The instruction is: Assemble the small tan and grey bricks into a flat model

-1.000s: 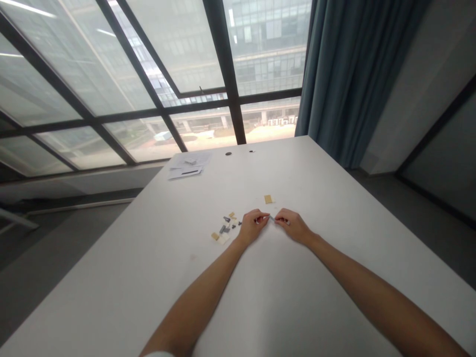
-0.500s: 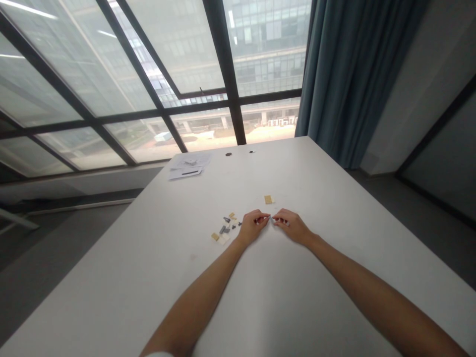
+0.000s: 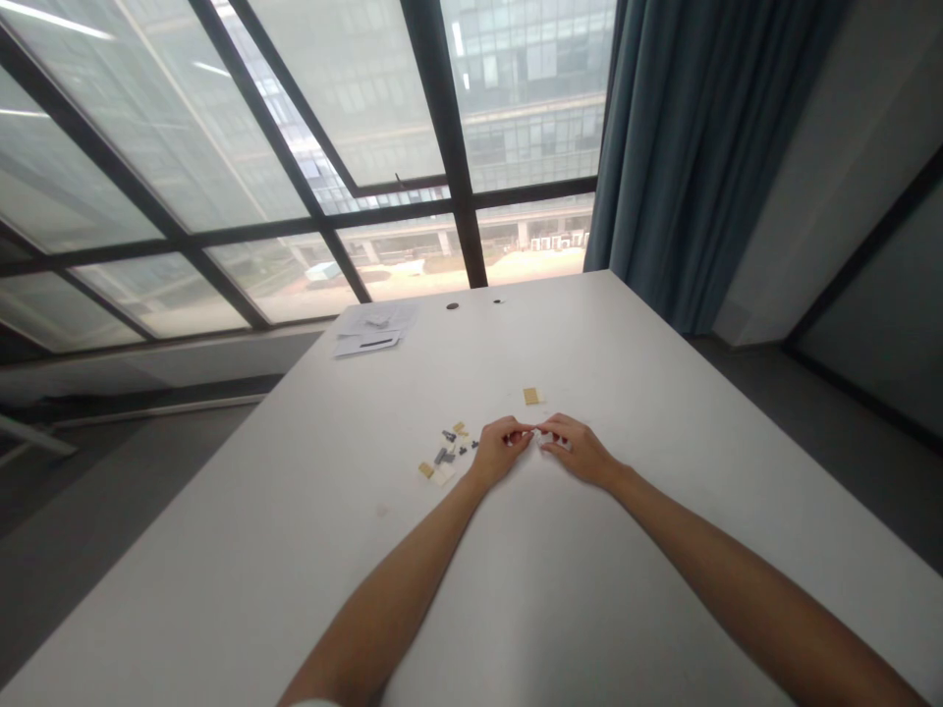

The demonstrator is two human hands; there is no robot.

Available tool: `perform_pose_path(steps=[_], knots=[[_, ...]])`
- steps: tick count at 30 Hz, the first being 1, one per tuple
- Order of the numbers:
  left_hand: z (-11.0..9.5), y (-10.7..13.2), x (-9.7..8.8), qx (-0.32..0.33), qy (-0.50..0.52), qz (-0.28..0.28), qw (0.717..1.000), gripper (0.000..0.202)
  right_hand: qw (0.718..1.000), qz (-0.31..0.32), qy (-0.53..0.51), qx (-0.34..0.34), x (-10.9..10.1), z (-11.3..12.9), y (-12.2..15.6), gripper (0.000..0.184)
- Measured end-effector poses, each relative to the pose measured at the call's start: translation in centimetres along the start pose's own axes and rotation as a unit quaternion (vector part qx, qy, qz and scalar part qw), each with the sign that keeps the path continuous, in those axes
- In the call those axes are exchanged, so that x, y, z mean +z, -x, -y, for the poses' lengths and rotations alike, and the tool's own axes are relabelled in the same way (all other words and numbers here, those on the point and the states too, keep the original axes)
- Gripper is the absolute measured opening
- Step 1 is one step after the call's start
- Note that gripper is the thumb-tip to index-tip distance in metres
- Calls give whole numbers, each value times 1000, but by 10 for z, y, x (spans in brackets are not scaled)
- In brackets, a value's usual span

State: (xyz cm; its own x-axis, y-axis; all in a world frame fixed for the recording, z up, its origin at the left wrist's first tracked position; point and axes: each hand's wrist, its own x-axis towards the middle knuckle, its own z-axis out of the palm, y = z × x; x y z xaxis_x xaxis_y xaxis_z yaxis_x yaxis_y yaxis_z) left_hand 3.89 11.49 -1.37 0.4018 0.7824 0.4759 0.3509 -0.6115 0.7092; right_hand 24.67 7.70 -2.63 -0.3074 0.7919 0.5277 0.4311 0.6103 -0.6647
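So the fingertips just closed in: left hand point(image 3: 502, 445) and right hand point(image 3: 582, 450) now met, and the small grey piece point(image 3: 537, 435), which showed clearly a second earlier, barely peeked out midway between the worktop's point(image 3: 575, 589) side edges. Left looked pinched on it; couldn't tell about the right. Probably fiddly two-handed work. Loose grey blocks point(image 3: 441, 456) stayed put, nearer the left edge.

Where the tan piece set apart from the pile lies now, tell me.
In the head view, the tan piece lies slightly right of centre on the white table, just beyond the left hand and right hand.
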Motion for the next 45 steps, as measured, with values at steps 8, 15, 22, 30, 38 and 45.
perform_pose_path(steps=[8,15,22,30,38,45], knots=[[-3,0,-1,-4,8,-7,1000,13,1000,1,-6,-5,1,1,0,34],[0,0,-1,-8,6,-1,1000,12,1000,4,-8,-3,-1,4,0,32],[1,1,0,2,6,4,1000,11,1000,-3,5,-7,-1,5,-1,28],[1,1,0,17,6,37,999,17,999,-26,33,13,0,2,-1,20],[-3,2,-2,20,11,58,998,22,996,-58,57,30,-1,3,-1,19],[1,2,-1,25,2,62,998,21,996,-63,47,35,1,-3,-1,19]])
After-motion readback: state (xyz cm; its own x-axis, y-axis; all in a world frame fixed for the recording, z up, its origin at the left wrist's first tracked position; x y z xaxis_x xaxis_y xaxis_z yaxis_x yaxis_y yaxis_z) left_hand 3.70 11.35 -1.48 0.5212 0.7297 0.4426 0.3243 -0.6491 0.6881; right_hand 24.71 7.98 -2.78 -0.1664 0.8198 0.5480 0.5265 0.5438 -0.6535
